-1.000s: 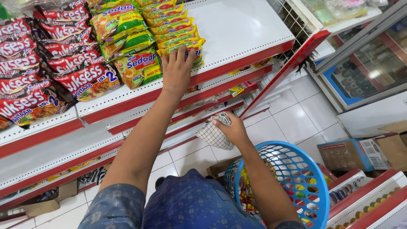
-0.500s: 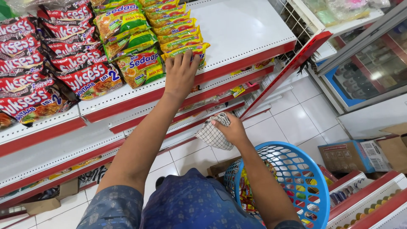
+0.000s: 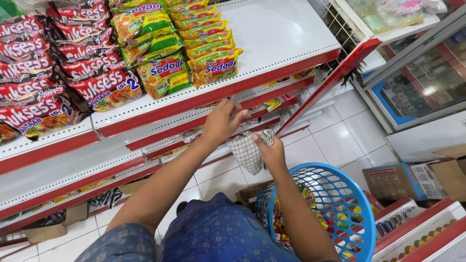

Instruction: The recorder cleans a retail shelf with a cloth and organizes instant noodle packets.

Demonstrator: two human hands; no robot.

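While the head view looks down past a blue shirt, both bare hands meet in the middle of the frame, just below the red front edge of the top shelf (image 3: 286, 29).

Head view, hands: left hand (image 3: 221, 123) is loosely curled, fingers bent, at the red edge of the second shelf down; its grip closes on nothing that I can make out. Right hand (image 3: 273, 151) has its grip clamped on a checked cloth (image 3: 247, 153), which hangs bunched from the fingers, touching or nearly touching the left hand.

Head view, stock: yellow-green noodle packets (image 3: 213, 63) sit in rows at the upper centre, their front row close to the shelf lip. Red noodle packets (image 3: 92, 87) fill the upper left. To the right of the yellow-green rows, the white top shelf shows no packets.

Head view, lower right: a blue plastic basket (image 3: 335, 194) stands on the white tiled floor, with small packets inside. A cardboard box (image 3: 403, 179) lies beside it.

Progress, judged: packets look faced up in tidy rows; the cloth is off the shelf surface, so any wiping is not under way at this instant. Lower shelves are mostly hidden.
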